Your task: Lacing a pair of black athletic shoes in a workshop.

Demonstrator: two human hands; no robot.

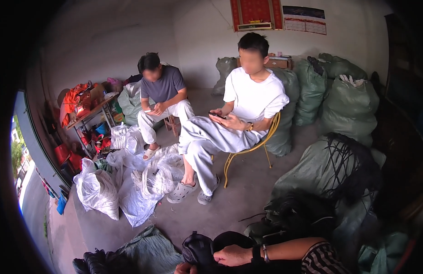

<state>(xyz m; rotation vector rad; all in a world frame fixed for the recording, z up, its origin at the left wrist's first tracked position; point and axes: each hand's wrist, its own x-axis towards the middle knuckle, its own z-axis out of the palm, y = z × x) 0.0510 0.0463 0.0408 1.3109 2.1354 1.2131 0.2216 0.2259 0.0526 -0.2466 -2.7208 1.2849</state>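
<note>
At the bottom middle lies a black, padded, bag-like item (196, 247); its exact kind is unclear. My right hand (233, 255) comes in from the lower right, fingers curled and closed on the item's right side. A dark band and a metal bracelet circle that wrist. My left hand (186, 268) is cut off by the lower edge, only its curled fingers showing beside the item's lower left; what they grip is hidden. Dark green sheeting (149, 251) spreads to the left, with a black bundle (99, 262) on it.
Facing me, one person (255, 93) sits on a yellow chair (252, 148) with a phone; another person (163, 91) sits farther left. White plastic sacks (99, 189) lie left on the floor. Green sacks (351, 107) and black strappy material (351, 166) crowd the right.
</note>
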